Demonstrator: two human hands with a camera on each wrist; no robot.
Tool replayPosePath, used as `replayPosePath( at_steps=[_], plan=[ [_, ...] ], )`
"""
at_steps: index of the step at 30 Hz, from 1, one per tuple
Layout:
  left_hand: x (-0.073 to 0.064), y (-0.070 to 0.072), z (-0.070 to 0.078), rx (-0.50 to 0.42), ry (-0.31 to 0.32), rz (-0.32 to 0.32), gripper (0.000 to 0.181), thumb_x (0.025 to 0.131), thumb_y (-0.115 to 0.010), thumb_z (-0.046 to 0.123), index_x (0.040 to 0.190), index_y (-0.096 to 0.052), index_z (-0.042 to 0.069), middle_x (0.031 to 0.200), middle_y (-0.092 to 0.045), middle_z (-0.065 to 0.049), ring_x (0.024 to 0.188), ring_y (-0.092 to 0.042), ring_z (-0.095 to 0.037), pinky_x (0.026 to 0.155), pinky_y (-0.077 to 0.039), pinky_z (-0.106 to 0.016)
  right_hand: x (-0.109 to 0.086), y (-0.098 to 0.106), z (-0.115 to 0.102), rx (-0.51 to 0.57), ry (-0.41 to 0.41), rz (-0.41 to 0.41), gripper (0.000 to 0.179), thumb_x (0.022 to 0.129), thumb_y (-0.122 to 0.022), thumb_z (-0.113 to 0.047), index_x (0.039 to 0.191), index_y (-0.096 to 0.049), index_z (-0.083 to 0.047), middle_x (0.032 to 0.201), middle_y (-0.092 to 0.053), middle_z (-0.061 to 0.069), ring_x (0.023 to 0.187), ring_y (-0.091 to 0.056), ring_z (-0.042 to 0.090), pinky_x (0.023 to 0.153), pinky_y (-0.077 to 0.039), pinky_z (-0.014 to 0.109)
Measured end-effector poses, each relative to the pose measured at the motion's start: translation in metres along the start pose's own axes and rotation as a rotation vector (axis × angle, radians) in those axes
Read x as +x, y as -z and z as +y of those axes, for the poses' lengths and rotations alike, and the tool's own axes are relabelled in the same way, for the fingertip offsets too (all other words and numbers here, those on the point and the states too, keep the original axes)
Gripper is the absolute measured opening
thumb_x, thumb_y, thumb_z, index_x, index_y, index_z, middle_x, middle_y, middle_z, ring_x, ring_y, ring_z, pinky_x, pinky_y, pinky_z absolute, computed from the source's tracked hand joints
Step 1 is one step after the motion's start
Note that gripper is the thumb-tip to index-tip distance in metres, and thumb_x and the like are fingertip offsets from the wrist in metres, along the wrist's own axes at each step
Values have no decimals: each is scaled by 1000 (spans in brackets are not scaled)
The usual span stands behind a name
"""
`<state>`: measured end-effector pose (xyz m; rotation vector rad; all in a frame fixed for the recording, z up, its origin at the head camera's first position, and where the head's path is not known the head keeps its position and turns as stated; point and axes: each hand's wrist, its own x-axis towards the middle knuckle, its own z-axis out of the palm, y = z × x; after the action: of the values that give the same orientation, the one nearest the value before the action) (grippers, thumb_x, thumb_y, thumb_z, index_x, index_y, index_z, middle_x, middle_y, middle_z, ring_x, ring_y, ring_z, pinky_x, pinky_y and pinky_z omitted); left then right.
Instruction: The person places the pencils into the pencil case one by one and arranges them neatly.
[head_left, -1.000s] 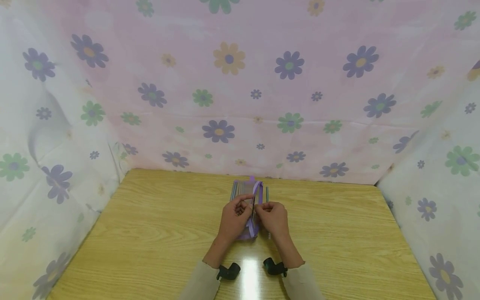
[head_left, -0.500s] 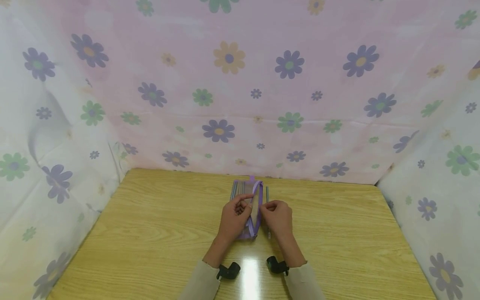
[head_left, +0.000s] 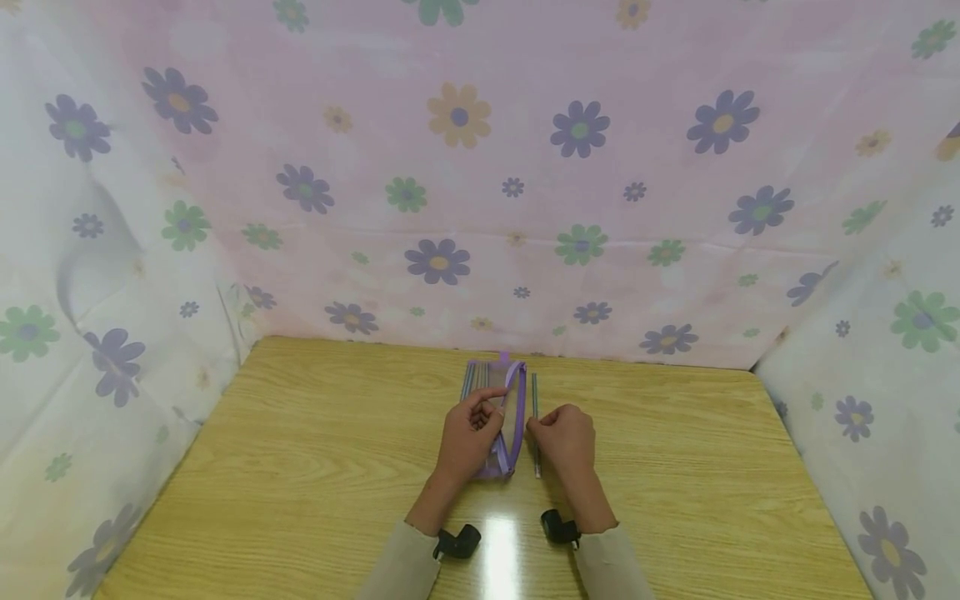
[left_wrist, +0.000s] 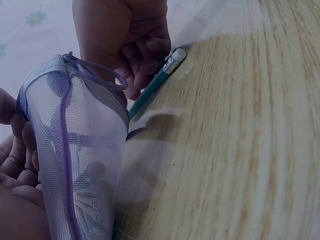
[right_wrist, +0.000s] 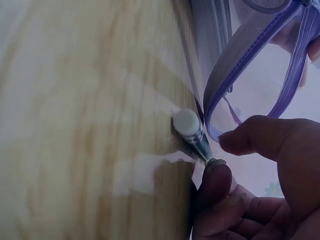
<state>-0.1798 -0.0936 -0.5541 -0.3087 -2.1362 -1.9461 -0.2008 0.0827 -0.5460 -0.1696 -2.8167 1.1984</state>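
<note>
A purple-trimmed mesh pencil case [head_left: 517, 433] lies at the middle of the table, its zipped mouth gaping on the right side. My left hand [head_left: 467, 433] pinches the near-left edge of that mouth; in the left wrist view its fingers [left_wrist: 22, 135] bend against the mesh. Beside the case lies a teal pencil [head_left: 536, 392] with a white eraser end [right_wrist: 186, 122] towards me. My right hand [head_left: 564, 437] is at this pencil. In the right wrist view its thumb and forefinger stand apart on either side of the shaft, and whether they touch it is hard to tell.
Several slim pencils [head_left: 474, 379] show through the mesh at the case's left side. The wood-grain table [head_left: 337, 467] ends at a flowered cloth [head_left: 457, 200] behind and at both sides. Black wrist mounts [head_left: 459, 542] sit at both cuffs.
My right hand has drawn away from the case's mouth, rightwards to the loose pencil. The dark slim thing seen between the hands is gone from there. My left hand stays put.
</note>
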Motion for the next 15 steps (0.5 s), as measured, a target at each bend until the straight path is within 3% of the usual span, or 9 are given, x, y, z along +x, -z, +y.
replayPosePath(
  at_steps=[6,15],
  plan=[
    [0,1,0,0,0,-5,32,101,-65,-3,129,-73,8,79,-64,-11,63,-53,-9,59,-45,-20,-3,3,-2,-53,15,-27,35,80,-79,-14,48,-66,-13,46,-55,-7,43,-48,10,41,-37,26],
    [0,1,-2,2,-2,-11,32,102,-64,-3,130,-73,9,79,-63,-11,62,-51,-9,59,-44,-20,-6,8,-7,-132,-41,-109,45,83,-76,-16,44,-56,-15,41,-43,-8,38,-38,9,37,-28,25]
  ],
)
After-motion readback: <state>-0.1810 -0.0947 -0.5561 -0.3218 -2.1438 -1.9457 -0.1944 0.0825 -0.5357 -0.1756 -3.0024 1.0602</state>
